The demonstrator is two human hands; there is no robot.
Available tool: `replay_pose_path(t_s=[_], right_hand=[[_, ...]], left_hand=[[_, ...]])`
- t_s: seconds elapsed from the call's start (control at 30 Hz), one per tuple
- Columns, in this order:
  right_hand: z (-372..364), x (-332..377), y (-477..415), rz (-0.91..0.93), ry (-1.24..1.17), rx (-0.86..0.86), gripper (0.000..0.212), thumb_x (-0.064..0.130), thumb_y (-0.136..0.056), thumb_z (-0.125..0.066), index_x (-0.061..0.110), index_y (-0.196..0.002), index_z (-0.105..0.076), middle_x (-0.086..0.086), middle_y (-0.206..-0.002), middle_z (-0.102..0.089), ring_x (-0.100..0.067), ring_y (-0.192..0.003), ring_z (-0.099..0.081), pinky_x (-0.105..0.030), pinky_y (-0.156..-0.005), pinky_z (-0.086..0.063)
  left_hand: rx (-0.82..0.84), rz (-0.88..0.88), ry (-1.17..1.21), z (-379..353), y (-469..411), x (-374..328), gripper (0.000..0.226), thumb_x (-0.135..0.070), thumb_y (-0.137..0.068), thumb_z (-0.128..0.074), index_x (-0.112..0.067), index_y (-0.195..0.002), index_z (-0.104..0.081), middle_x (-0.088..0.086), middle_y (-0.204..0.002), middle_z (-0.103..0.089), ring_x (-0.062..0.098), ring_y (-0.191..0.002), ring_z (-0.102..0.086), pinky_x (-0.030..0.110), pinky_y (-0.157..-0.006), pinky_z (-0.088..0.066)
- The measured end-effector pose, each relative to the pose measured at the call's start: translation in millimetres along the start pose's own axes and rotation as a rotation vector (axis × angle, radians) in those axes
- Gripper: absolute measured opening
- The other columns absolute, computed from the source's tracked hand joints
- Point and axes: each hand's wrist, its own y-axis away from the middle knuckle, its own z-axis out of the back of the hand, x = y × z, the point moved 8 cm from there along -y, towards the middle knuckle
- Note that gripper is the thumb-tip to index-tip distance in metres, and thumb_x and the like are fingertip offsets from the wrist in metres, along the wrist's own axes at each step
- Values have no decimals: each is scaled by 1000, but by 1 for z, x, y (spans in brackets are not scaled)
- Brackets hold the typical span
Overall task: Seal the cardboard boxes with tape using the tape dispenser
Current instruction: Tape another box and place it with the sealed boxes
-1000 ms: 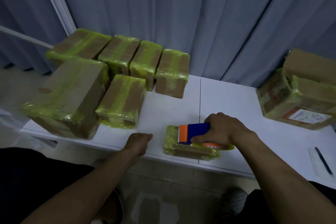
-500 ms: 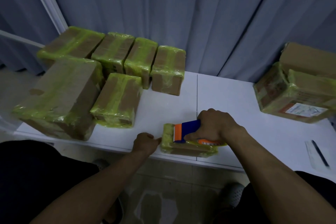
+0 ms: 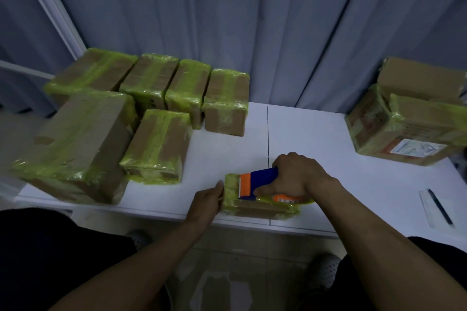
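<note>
Grey curtain (image 3: 252, 20) behind; white tabletop (image 3: 328, 154) with a seam down the centre. A cluster of boxes (image 3: 156, 144) wrapped in yellow-green tape fills the left of the frame, with more boxes (image 3: 404, 129) at the right edge. A pen (image 3: 439, 206) lies lower right.

The small box (image 3: 255, 211) sits at the near edge, centre frame, already heavily taped. Your right hand (image 3: 295, 177) wraps its fingers round the blue-and-orange tape dispenser (image 3: 255, 182), which lies on the box top with its orange blade end pointing left. Your left hand (image 3: 206, 203) rests against the box's left end. I cannot tell whether its fingers curl round the end or only press on it.

The step looks like finishing a strip at the left end.
- Brace the box firmly with your left hand, as it looks light enough to slide.
- Hold the dispenser low and flat so the tape lies without wrinkles.
- Carry the strip over the edge before tilting onto the blade to cut.
- Mind your left fingertips, which are close to that blade.
</note>
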Motion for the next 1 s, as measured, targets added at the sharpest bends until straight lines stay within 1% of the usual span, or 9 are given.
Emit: replay_pose_path(t_s=[0.13,0.27,0.37,0.47,0.6,0.7,0.83,0.9,1.0], right_hand=[[0,-10,5,-12,-41,8,87,95,-59,-61,26,-112,-64,6,-98,-68,-12,-86,-65,-34,-77,-61],[-7,-5,8,15,-159,58,76,89,-67,-63,25,-109,-62,5,-97,-67,-11,-85,-64,-32,-76,-60],[-2,-2,6,56,-282,86,53,68,-82,-68,22,-108,-62,3,-100,-68,-10,-87,-65,-33,-81,-60],[2,-1,3,59,-423,52,54,69,-80,-71,19,-103,-67,2,-96,-72,-11,-84,-69,-32,-81,-62],[-3,9,1,19,-674,-74,55,69,-77,-73,17,-94,-70,2,-86,-74,-12,-77,-71,-28,-71,-58],[-6,15,1,6,-764,-107,51,67,-75,-77,18,-89,-71,4,-82,-74,-10,-74,-71,-23,-66,-56],[-7,15,3,-4,-771,-69,52,64,-73,-80,15,-88,-74,2,-82,-76,-12,-75,-73,-29,-72,-60],[-7,17,4,-2,-743,-64,48,63,-74,-81,17,-86,-73,3,-80,-75,-11,-73,-71,-26,-67,-57],[-3,18,6,-9,-685,-86,53,66,-72,-81,15,-85,-73,2,-77,-74,-10,-69,-70,-19,-59,-51]], left_hand=[[46,-127,-146,-7,6,-13,23,-39,-95,-62,-25,-98,-80,-7,-91,-77,13,-92,-71,31,-87,-55],[-28,-136,-230,-4,4,-13,33,-27,-98,-55,-10,-81,-77,5,-77,-73,20,-76,-66,28,-67,-45],[-64,-155,-268,7,0,-21,31,-27,-97,-56,-12,-80,-77,4,-77,-75,18,-75,-68,26,-66,-46],[-91,-127,-275,27,-4,-26,31,-25,-96,-56,-7,-79,-75,3,-72,-72,18,-71,-63,26,-63,-42],[-133,-22,-151,48,-11,-22,26,-26,-97,-58,-20,-72,-63,0,-76,-62,20,-78,-58,34,-79,-53],[-117,51,-70,50,-14,-14,26,-45,-90,-68,-22,-78,-69,-2,-87,-68,18,-84,-64,41,-90,-56],[-146,29,-96,53,-15,-12,26,-48,-86,-71,-23,-86,-76,1,-96,-74,21,-92,-69,41,-93,-56],[-153,19,-160,53,-18,-14,37,-48,-89,-68,-13,-99,-75,9,-103,-73,28,-98,-68,42,-94,-55],[-157,38,-132,51,-19,-13,36,-46,-87,-71,-15,-105,-77,6,-106,-74,21,-97,-67,36,-95,-54]])
